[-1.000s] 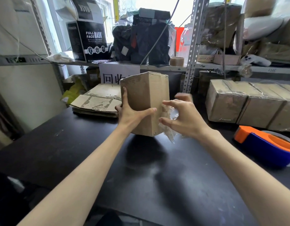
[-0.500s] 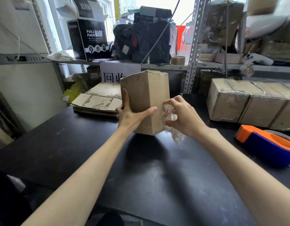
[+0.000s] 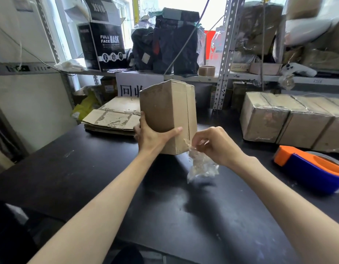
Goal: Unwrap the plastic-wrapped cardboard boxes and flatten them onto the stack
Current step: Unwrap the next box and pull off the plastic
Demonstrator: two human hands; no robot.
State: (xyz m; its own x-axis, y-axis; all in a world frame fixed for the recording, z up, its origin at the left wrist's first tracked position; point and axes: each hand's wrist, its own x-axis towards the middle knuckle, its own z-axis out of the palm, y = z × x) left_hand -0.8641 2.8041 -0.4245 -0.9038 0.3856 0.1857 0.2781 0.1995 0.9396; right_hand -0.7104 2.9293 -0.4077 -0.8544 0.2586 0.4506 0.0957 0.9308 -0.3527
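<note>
A brown cardboard box [image 3: 164,111] stands on end above the black table [image 3: 88,178]. My left hand [image 3: 153,138] grips its lower left side, thumb across the front face. Just right of the box's lower corner, my right hand [image 3: 216,143] pinches a crumpled piece of clear plastic wrap [image 3: 201,164], which hangs down from my fingers and still touches the box's bottom edge. A stack of flattened cardboard [image 3: 113,119] lies behind and to the left. A row of plastic-wrapped boxes [image 3: 290,119] sits at the back right.
An orange and blue tape dispenser [image 3: 313,168] lies at the right table edge. Metal shelving [image 3: 224,54] behind carries a black mask carton [image 3: 103,46], dark bags, a tape roll [image 3: 206,70] and wrapped parcels. A white sign [image 3: 134,84] hangs behind the held box.
My right hand has pulled the plastic wrap down and away from the box's right side to its lower corner. My left hand keeps holding the box in the same place.
</note>
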